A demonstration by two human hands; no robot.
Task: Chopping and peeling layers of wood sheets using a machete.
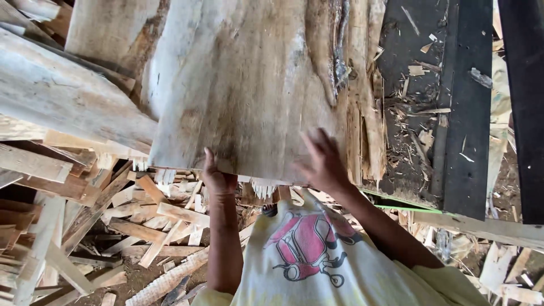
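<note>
A wide rough slab (243, 85) is gripped at its near end by the left hand (218, 180) and pressed flat by the right hand (324, 161). Splinters could be driven in, or footing lost on the offcuts (153, 226).

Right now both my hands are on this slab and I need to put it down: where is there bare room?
Little. Dirt patch between the scrap sticks and left hand is barest. Dark bench right of the slab carries chips; the floor is crowded.

Soft daylight, slight blur, wide-angle edges
</note>
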